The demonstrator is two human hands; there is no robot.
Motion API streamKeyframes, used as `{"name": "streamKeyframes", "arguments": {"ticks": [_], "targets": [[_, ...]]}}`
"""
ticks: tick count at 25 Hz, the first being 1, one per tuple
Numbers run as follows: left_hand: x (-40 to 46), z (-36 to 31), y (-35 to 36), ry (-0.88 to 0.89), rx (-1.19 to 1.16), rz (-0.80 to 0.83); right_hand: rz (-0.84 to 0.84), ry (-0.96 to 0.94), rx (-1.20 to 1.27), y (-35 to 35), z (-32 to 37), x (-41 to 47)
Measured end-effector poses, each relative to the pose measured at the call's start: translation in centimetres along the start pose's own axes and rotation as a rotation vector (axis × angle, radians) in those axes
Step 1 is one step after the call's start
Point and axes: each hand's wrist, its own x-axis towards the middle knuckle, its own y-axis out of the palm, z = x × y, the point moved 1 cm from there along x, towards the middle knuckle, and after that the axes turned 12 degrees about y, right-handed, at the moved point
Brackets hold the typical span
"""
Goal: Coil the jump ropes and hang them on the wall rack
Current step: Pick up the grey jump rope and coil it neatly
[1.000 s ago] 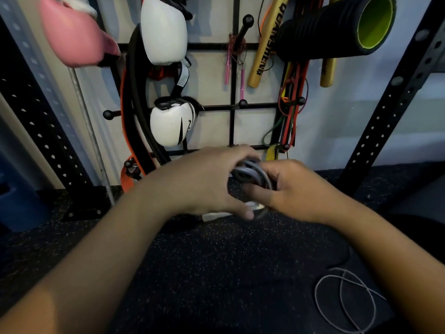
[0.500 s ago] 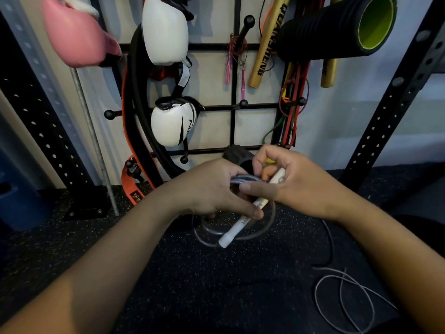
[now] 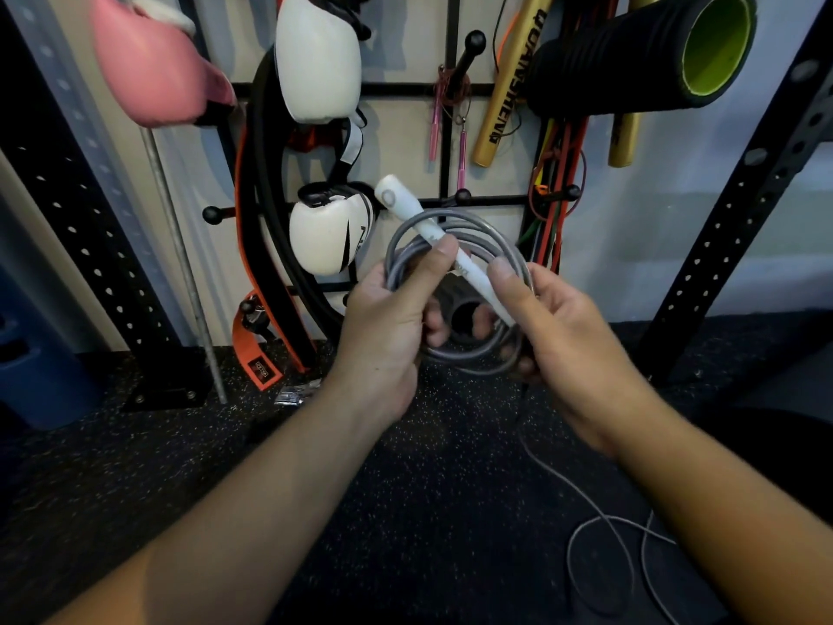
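A: Largest fixtures?
B: Speckled floor (image 3: pixel 135 489); one black wall rack (image 3: pixel 450 128) on the wall; two perforated uprights, left (image 3: pixel 67 218) and right (image 3: pixel 743 196).

A: Hung items?
B: One foam roller (image 3: pixel 631 56), one pink glove (image 3: pixel 153 69), two white gloves, upper (image 3: pixel 315 60) and lower (image 3: pixel 324 232), two gold sticks, one at (image 3: pixel 509 83), and one pink jump rope (image 3: pixel 435 124).

A: The grey jump rope (image 3: pixel 478 236)?
B: Coiled, held up in front of the rack, blocking its lower bars. Left hand (image 3: pixel 387 327) gripped the coil's left side, thumb on the white handle (image 3: pixel 405 209). Right hand (image 3: pixel 563 327) pinched handle and coil on the right.

A: Loose items?
B: One thin cord (image 3: pixel 599 534) lay on the floor.
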Motion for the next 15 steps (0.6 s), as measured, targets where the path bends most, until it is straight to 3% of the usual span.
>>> {"name": "streamKeyframes", "arguments": {"ticks": [4, 7, 9, 11, 12, 15], "targets": [[-0.2, -0.3, -0.1, 0.031, 0.125, 0.042, -0.073, -0.074, 0.02, 0.1, -0.3, 0.6], [0.9, -2.8, -1.9, 0.266, 0.606, 0.187, -0.014, -0.105, -0.162, -1.7, 0.7, 1.0], [1.5, -4.8, -2.4, 0.379, 0.985, 0.488, 0.089, -0.139, -0.327, -2.1, 1.3, 0.8], [1.1, -5.4, -1.7, 0.224, 1.154, 0.781, 0.213, -0.13, -0.396, -1.4, 1.3, 0.5], [0.8, -5.1, -1.2, 0.119, 1.123, 0.863, 0.265, -0.118, -0.396, -1.0, 1.2, 0.3], [0.1, -3.4, -0.6, -0.145, 0.826, 0.879, 0.275, -0.115, -0.347, -0.3, 0.8, 0.2]]}}
